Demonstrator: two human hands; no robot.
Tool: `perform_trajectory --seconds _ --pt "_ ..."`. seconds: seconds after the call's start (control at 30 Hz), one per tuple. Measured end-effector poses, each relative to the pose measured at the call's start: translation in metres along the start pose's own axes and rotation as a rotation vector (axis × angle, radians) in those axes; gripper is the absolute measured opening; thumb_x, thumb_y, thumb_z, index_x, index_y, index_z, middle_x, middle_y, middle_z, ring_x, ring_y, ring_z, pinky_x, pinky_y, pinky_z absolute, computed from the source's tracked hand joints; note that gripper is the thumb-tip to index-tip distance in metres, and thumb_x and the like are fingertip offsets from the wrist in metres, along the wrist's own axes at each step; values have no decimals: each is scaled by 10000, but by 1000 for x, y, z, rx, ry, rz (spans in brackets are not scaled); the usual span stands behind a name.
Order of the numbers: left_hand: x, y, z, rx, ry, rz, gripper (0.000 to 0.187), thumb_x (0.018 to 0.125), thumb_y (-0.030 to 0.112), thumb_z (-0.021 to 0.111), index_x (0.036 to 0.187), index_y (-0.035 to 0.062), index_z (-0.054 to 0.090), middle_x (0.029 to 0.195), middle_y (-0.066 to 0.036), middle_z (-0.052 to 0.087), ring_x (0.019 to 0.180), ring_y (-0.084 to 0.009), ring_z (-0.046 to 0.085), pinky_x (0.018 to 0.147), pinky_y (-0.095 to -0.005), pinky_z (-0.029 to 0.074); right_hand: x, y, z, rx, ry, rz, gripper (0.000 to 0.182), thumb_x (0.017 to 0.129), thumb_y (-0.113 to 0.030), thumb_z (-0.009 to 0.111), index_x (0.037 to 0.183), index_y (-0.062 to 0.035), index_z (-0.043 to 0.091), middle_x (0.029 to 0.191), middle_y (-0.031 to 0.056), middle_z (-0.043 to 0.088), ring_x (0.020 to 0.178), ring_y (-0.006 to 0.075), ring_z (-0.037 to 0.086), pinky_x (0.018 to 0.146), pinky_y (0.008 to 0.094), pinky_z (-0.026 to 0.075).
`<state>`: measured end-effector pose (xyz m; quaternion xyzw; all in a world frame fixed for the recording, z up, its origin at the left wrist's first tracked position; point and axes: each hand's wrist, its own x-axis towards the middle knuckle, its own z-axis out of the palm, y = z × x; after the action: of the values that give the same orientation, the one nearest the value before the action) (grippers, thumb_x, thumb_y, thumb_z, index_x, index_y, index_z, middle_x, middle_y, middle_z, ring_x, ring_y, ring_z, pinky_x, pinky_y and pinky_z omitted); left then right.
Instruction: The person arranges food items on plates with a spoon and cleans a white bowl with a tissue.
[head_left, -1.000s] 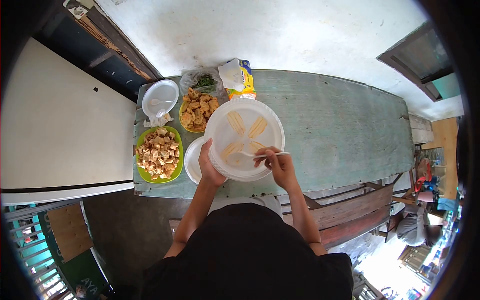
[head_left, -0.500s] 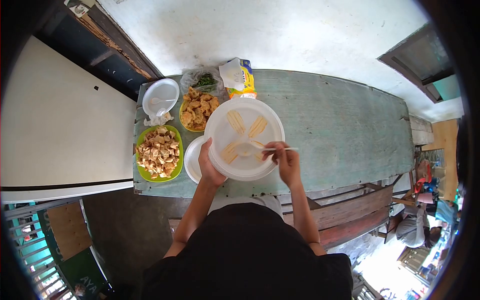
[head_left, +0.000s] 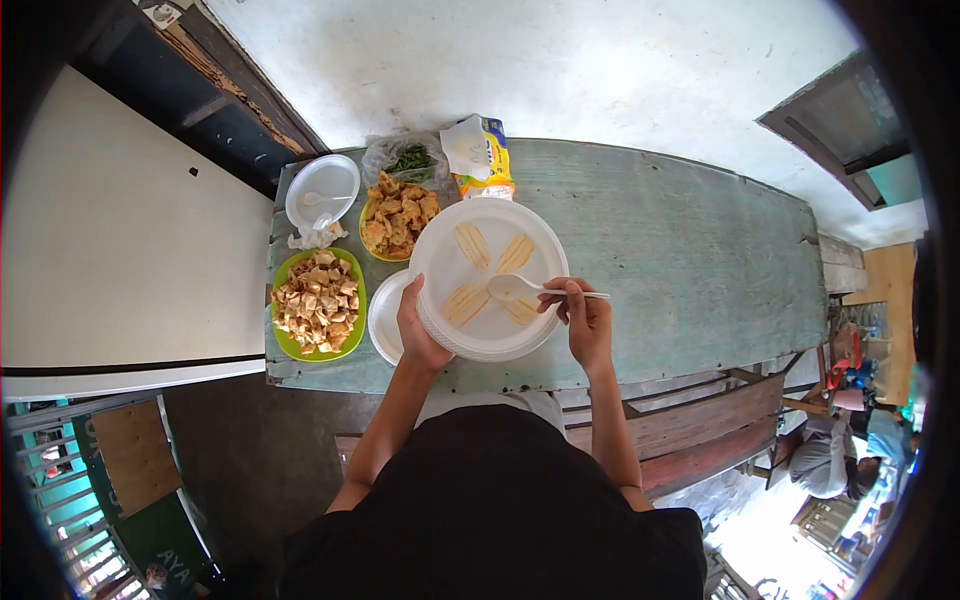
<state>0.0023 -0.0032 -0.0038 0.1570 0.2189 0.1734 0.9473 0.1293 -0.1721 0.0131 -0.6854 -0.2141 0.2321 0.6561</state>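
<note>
**Inspector:** Starting at the near edge, report your hands.

**Me:** My left hand grips the near-left rim of the big white plate, thumb over the edge, holding it above the green table. My right hand pinches the handle of a white plastic spoon between fingertips and thumb, at the plate's near-right side.

**Inspector:** What has changed in the last second?

**Me:** The spoon bowl sat at the near part of the plate, by the near pair of pieces. It has since travelled up toward the middle, and my right hand has slid out to the right. I judge the near pieces are settled and the spoon is between strokes.

**Inspector:** Count the contents, near to far.

**Me:** Four pale ridged pieces on the held plate, two near and two far. One smaller white plate lies under its left edge. One green plate of fried squares lies to the left. Farther off: one yellow dish of fried fritters, one white bowl holding a spoon, one clear bag of greens, one yellow packet at the far edge.
</note>
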Motion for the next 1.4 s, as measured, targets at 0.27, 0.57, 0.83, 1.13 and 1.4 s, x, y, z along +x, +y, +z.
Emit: perform_trajectory --seconds 0.27,0.57,0.83,1.13,1.4 --pt "0 -4 5 38 27 31 584 896 403 406 1333 20 353 1304 -145 459 1196 -288 447 1011 -413 347 -5 0 16 23 -153 15 366 987 -237 382 913 32 620 792 97 652 638 84 568 526 206 347" --pt "5 -8 -30 166 24 -53 526 787 94 430 1306 28 374 1304 -121 448 1212 -280 421 1018 -423 336 7 -6 6 39 -111 5 396 985 -261 382 903 34 633 811 104 657 648 101 589 528 205 369" --pt "7 -5 -36 98 24 -91 555 722 60 405 1274 -5 391 1288 -126 461 1208 -282 419 1030 -430 319 7 -2 6 -33 -258 29 321 979 -220 404 965 14 623 768 70 655 607 51 486 541 195 357" --pt "6 -4 -35 75 25 -102 543 729 66 398 1266 -20 398 1288 -133 462 1224 -284 399 1047 -427 294 8 -2 1 57 -206 -7 297 973 -183 407 976 22 622 757 65 656 527 31 383 506 180 332" --pt "5 -2 -35 100 56 -82 538 725 67 399 1255 -28 404 1287 -132 464 1220 -288 398 1050 -416 282 12 0 -5 58 -43 -16 295 970 -174 407 972 28 622 732 65 653 529 39 392 502 186 341"
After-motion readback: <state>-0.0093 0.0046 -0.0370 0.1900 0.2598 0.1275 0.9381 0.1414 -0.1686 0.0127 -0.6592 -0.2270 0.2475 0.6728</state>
